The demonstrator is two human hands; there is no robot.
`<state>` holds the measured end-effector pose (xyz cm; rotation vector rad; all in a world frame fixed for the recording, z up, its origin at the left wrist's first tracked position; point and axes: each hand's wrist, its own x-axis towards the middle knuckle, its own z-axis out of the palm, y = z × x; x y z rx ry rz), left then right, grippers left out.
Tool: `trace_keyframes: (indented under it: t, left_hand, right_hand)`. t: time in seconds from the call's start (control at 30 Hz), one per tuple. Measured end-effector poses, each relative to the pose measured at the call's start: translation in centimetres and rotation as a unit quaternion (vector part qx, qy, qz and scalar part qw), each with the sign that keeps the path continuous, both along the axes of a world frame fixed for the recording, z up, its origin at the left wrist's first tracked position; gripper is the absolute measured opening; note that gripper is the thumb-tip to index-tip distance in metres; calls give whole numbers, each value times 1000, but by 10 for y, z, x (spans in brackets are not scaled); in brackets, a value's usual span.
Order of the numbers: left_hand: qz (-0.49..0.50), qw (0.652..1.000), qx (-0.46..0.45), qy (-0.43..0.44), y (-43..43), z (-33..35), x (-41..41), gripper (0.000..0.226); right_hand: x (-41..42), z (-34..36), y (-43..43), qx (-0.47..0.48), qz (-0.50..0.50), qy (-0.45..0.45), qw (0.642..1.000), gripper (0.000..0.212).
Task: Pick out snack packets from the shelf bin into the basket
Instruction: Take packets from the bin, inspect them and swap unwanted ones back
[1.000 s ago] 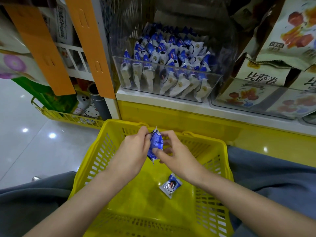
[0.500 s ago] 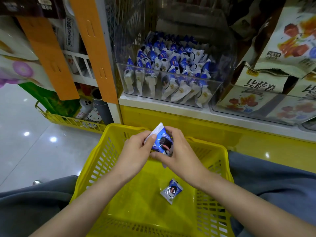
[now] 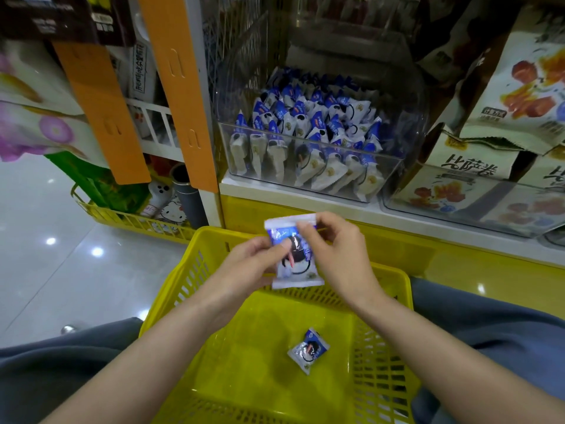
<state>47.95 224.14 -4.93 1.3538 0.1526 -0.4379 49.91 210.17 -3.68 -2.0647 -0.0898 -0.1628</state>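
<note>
While both hands hold one snack packet [image 3: 298, 275] just above the far rim of the yellow basket [image 3: 183, 289], each grip is clamped on it. The left hand [image 3: 247, 264] presses its thumb on the printed face at the left edge with fingers behind, and the right hand [image 3: 339, 255] pinches the upper right corner close to the crimped top seam. The packet hangs upright and flat, face toward the camera, clear of the basket's floor.

Judging by how little effort the fingers show, it is light. The wrapper is glossy film, so it is likely slick and gives under pressure, while the crimped seams at top and bottom look flatter and stiffer. Those seams or the side edges are the sensible places to hold; squeezing the middle risks crushing what seems to be a biscuit or cake inside, though the print is too small to be sure. A light two-finger pinch should be enough, and a short drop would probably do it no harm.

A second packet [image 3: 308, 350] lies flat on the basket's floor, toward the right wall. Beyond the basket, on the shelf above it, the clear shelf bin [image 3: 308, 141] holds many more packets [image 3: 305, 117] standing on edge in rows, their top seams easy to reach.
</note>
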Motion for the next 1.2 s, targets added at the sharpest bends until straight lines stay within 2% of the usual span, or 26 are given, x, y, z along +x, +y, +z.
trace_keyframes:
  t: [0.1, 0.17, 0.2, 0.3, 0.37, 0.4, 0.47, 0.5, 0.53, 0.63, 0.7, 0.73, 0.8, 0.87, 0.93, 0.97, 1.03, 1.1, 1.13, 1.2]
  left_hand:
    - [2, 999, 35, -26, -3, -2, -3, 20]
    - [48, 997, 37, -54, -2, -3, -2, 13]
    - [80, 994, 42, -66, 0, -3, 0, 11]
    - [179, 978, 51, -97, 9, -2, 8, 12]
    - [207, 969, 64, -120, 13, -1, 12, 19]
    - [207, 965, 84, -135, 14, -1, 13, 22]
    - [192, 956, 144, -170, 16, -1, 14, 24]
    - [177, 949, 178, -190, 17, -2, 15, 25]
    - [159, 941, 209, -212, 17, -2, 15, 28]
    - [99, 927, 258, -252, 14, -2, 9, 30]
    - [73, 929, 259, -254, 12, -1, 6, 28]
    - [71, 936, 245, -241, 11, 0, 5, 29]
    - [76, 963, 182, -183, 10, 4, 6, 32]
    - [72, 979, 137, -132, 7, 7, 7, 33]
    - [63, 985, 121, -103, 6, 8, 6, 32]
    - [60, 988, 111, -93, 5, 10, 5, 28]
    - [51, 991, 95, -76, 4, 11, 5, 13]
    - [28, 991, 116, -63, 4, 13, 4, 21]
    - [15, 990, 127, -58, 4, 13, 4, 26]
    - [13, 988, 138, -66, 6, 17, 5, 27]
  right_hand:
    - [7, 8, -1, 198, -49, 114, 972, 10]
    - [8, 10, -3, 271, -49, 147, 950, 7]
    - [9, 11, -3, 274, -42, 158, 948, 4]
    - [4, 9, -2, 213, 11, 229, 950, 24]
    - [-2, 4, -1, 149, 75, 281, 945, 30]
    - [-5, 1, -1, 86, 109, 281, 950, 35]
    - [-9, -5, 0, -73, 144, 213, 964, 56]
    - [-10, -5, 1, -106, 144, 161, 971, 62]
    - [-9, -4, 2, -100, 141, 113, 978, 58]
    - [-7, 0, 2, -20, 129, 40, 991, 21]
    - [-7, 2, 3, 7, 124, 24, 992, 4]
    - [-8, 2, 3, -5, 122, 6, 992, 4]
    - [-10, 4, 1, -105, 135, -71, 983, 11]
    - [-12, 6, -2, -215, 155, -152, 952, 18]
    - [-11, 8, -4, -256, 157, -181, 937, 19]
    - [-11, 8, -5, -248, 149, -176, 941, 18]
    - [-9, 8, -5, -169, 113, -134, 970, 10]
    - [-4, 9, -4, -43, 53, -63, 996, 5]
    - [-1, 10, -4, 29, 27, -13, 999, 8]
    - [3, 15, -5, 158, 5, 88, 984, 8]
